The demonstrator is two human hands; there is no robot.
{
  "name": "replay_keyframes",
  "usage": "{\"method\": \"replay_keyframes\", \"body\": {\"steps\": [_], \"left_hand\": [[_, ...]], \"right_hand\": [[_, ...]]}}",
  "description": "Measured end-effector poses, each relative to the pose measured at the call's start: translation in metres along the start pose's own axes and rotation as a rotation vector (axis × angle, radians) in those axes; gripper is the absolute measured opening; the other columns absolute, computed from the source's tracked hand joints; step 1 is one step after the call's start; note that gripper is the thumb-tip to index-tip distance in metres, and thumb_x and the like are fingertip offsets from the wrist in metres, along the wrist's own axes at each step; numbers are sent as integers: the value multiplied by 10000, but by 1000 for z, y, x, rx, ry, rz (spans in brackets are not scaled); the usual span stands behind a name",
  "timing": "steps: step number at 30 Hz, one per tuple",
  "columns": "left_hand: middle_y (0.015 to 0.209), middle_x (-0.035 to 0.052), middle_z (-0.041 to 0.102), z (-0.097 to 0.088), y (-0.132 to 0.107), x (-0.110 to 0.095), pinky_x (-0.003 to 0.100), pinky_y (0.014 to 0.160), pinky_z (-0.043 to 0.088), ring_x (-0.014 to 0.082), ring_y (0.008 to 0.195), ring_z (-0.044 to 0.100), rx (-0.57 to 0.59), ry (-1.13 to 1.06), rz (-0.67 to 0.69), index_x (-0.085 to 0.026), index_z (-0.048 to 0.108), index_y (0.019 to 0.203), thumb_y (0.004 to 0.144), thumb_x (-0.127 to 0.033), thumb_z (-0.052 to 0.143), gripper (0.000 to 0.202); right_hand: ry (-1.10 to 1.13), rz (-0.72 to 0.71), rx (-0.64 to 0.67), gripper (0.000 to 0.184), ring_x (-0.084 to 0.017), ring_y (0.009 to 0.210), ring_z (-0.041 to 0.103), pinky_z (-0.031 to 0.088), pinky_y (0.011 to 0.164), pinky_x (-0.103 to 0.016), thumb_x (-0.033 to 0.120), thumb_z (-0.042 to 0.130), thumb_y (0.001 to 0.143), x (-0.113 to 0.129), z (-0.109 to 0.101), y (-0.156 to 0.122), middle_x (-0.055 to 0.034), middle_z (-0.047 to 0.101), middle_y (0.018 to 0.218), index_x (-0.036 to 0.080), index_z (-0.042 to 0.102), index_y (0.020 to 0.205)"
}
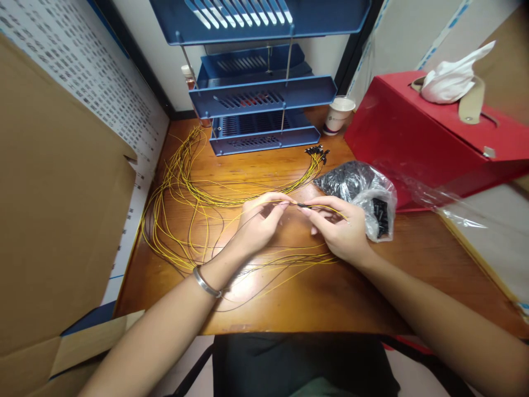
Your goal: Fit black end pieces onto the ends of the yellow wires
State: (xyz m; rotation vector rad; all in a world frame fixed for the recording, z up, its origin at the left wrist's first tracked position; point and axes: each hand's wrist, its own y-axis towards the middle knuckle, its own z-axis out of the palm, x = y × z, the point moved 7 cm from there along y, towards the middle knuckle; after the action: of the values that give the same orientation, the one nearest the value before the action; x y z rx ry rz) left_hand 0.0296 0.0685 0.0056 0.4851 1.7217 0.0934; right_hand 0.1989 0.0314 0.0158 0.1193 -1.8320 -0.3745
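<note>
My left hand [260,220] pinches a thin yellow cable [289,203] above the middle of the wooden desk [314,298]. My right hand [336,226] pinches a small black connector part [303,205] at that cable's end, fingertip to fingertip with the left. A silver bracelet sits on my left wrist. Several more yellow cables [177,198] loop across the desk's left half, and a bundle of them ends in black tips [317,151] near the trays. A clear plastic bag of black parts [363,190] lies just right of my right hand.
A blue stacked tray rack [264,99] stands at the back. Beside it is a paper cup [338,114]. A red box [430,138] with a white tissue on top fills the right. Cardboard [58,209] walls the left side.
</note>
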Motion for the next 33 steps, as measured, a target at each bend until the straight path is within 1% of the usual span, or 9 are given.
{"method": "replay_keyframes", "body": {"steps": [2,5,11,13,16,18,20,26,33], "left_hand": [[781,32,731,-1,0,-1,218,541,458,102,562,597,-13,-6,6,-170,740,954,940,-249,617,147],[783,32,729,-1,0,0,220,533,453,102,554,591,-18,-16,1,-170,733,949,937,-246,618,139],[652,0,673,0,1,-4,213,496,431,92,485,546,3,-63,-25,-162,730,947,918,-256,638,135],[730,20,720,1,1,-7,214,533,461,102,541,593,21,-45,-24,-158,739,958,890,-258,675,136],[885,61,772,3,1,-10,238,667,530,151,746,696,52,-20,-16,-158,752,942,877,-283,703,149],[882,62,775,4,1,-9,251,710,543,175,835,717,53,-11,-25,-163,754,912,900,-310,684,162],[852,55,771,3,1,-7,252,707,542,181,855,721,37,12,-34,-169,753,891,915,-321,669,175],[816,47,758,-3,2,-2,236,652,519,162,784,702,-40,17,-61,-170,750,886,911,-344,675,191],[794,27,736,-10,4,3,201,552,480,89,564,596,-134,-69,-90,-162,712,872,917,-345,669,193]], "right_hand": [[-17,-2,-9,148,-109,424,608,451,404,-216,295,746,831,1,0,0,-19,721,675,163,750,898],[-11,-4,-16,144,-104,420,608,455,399,-214,290,751,827,2,-1,0,-29,736,714,163,753,895],[30,-14,-25,132,-93,430,616,469,400,-201,279,759,825,1,-1,0,-28,750,774,169,749,896],[27,-21,-20,132,-90,432,615,471,405,-200,277,757,828,1,-1,0,-25,749,773,168,747,901],[-1,-34,3,123,-91,433,611,470,421,-202,269,751,837,1,1,-2,-16,735,720,165,747,902],[-16,-37,27,134,-97,439,612,469,430,-210,273,747,844,0,2,-3,-20,735,709,163,748,920],[-28,-38,38,157,-104,446,613,466,430,-220,286,744,848,-1,4,-4,-33,745,727,161,750,943],[-81,-37,-11,156,-100,436,590,451,413,-227,296,741,843,-1,1,-4,-52,759,761,156,757,912],[-92,-44,-65,137,-88,414,555,430,402,-217,286,747,830,0,-3,-3,-27,730,698,171,766,904]]}}
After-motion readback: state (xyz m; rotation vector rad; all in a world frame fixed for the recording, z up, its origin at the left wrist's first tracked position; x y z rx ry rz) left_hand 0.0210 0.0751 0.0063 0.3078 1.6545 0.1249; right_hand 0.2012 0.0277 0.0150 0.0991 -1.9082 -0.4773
